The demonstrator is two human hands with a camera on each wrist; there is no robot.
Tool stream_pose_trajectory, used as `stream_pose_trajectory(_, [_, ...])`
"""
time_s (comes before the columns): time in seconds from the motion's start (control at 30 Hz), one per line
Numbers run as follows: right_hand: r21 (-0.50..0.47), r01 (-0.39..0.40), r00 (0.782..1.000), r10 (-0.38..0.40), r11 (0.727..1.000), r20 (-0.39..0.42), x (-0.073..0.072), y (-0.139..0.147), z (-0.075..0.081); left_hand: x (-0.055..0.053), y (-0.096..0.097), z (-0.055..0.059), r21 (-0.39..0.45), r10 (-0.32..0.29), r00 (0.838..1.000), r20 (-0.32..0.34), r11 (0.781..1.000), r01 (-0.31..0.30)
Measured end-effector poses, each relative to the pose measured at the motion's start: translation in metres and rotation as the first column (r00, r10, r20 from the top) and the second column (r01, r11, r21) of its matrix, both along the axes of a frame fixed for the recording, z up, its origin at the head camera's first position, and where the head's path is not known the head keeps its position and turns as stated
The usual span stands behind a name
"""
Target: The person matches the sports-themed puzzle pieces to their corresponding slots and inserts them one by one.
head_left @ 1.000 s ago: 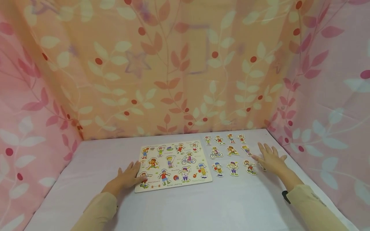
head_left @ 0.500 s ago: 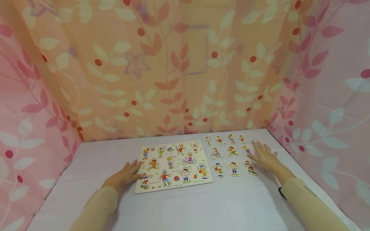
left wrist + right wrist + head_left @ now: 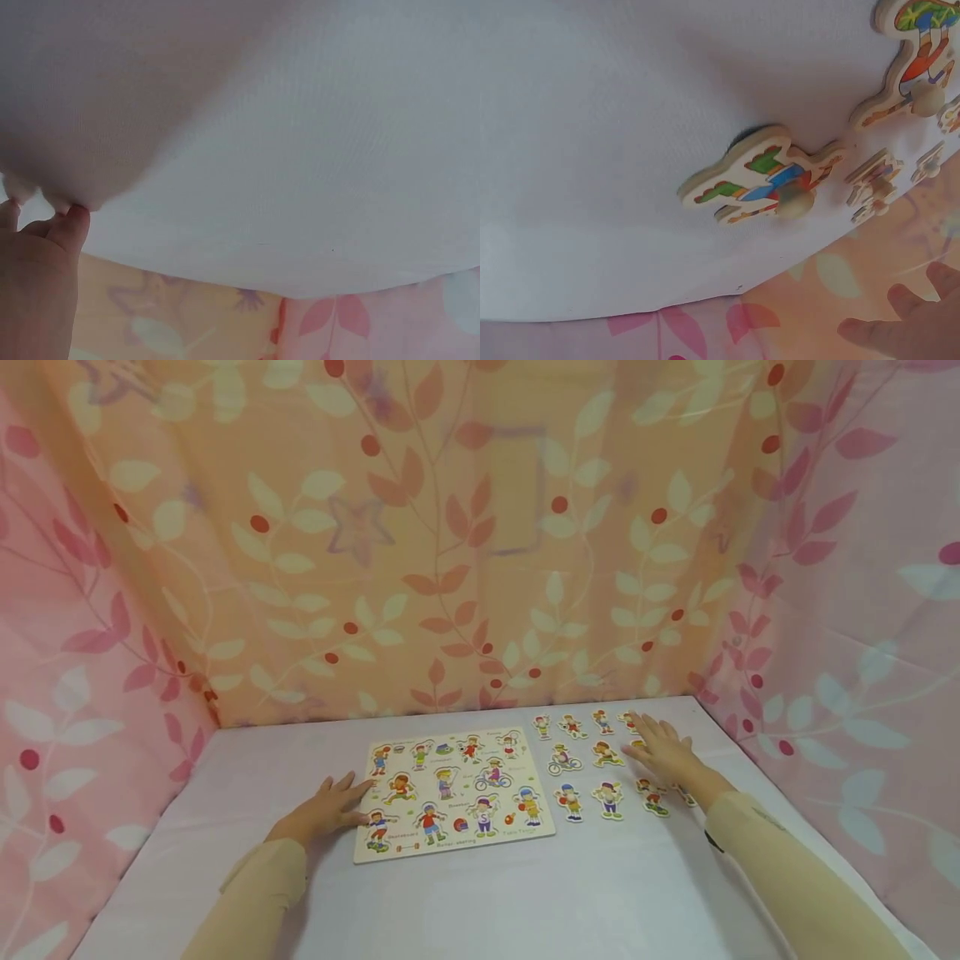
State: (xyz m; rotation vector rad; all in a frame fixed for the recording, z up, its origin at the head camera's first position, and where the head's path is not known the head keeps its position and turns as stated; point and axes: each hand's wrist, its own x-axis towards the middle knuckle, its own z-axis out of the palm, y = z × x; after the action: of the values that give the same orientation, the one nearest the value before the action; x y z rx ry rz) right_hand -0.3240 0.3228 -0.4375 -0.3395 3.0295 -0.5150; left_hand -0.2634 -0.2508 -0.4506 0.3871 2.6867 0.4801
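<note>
A flat puzzle board [image 3: 491, 842] printed with children playing sports lies on the table. My left hand [image 3: 322, 810] rests at its left edge, fingers extended; in the left wrist view only part of that hand [image 3: 45, 270] shows. To the board's right, cut-out wooden pieces lie in rows, among them a cyclist piece [image 3: 565, 760] and a runner piece [image 3: 607, 755]. My right hand [image 3: 670, 758] is over the right end of these rows, fingers spread, partly hiding some pieces. In the right wrist view, a green-booted figure piece [image 3: 769, 180] and a skateboarder piece [image 3: 922, 60] have round knobs.
A white cloth covers the table [image 3: 465, 906]. Patterned curtains stand behind it [image 3: 450, 568] and along both sides, with the left curtain [image 3: 67, 693] and right curtain [image 3: 847, 610] meeting the table edges.
My right hand has moved left and farther back over the pieces, uncovering more of the near right piece and covering some at the back. The left hand stays by the board, its thumb drawn back slightly.
</note>
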Motion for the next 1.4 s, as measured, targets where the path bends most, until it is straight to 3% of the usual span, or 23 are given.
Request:
stream_pose_trajectory(0.03, [0.003,-0.001,1.0,0.001,1.0,0.003,-0.001,0.0,0.0,0.003,0.002,0.002,0.0,0.015,1.0,-0.014,1.0,-0.015])
stream_pose_trajectory(0.13, [0.003,0.005,1.0,-0.005,1.0,0.015,-0.005,0.003,0.0,0.005,-0.004,-0.01,0.046,0.021,0.993,-0.113,0.999,-0.016])
stream_pose_trajectory(0.23, [0.006,0.005,1.0,-0.005,1.0,0.021,-0.009,0.006,-0.001,0.004,-0.005,-0.012,0.05,0.016,0.99,-0.138,0.999,-0.009])
stream_pose_trajectory(0.47, [-0.024,-0.07,0.996,0.069,0.997,-0.051,-0.018,0.01,-0.007,0.007,-0.005,-0.016,0.033,0.043,0.992,-0.12,0.999,-0.04])
stream_pose_trajectory(0.67, [-0.022,-0.114,0.986,0.11,0.993,-0.127,-0.03,0.002,-0.014,0.011,-0.007,-0.02,0.036,0.038,0.988,-0.149,0.999,-0.033])
stream_pose_trajectory(1.03, [-0.097,-0.038,0.999,0.035,0.995,-0.026,-0.055,0.002,-0.023,0.006,0.003,-0.016,0.013,0.054,0.984,-0.171,0.999,-0.052])
stream_pose_trajectory(1.17, [-0.136,-0.013,1.0,0.009,0.991,-0.027,-0.063,-0.001,-0.023,0.004,0.002,-0.018,0.002,0.061,0.985,-0.162,0.998,-0.061])
stream_pose_trajectory(1.4, [-0.125,-0.014,0.993,0.0,0.992,-0.114,-0.075,-0.007,-0.025,0.004,-0.002,-0.019,0.0,0.063,0.984,-0.166,0.998,-0.064])
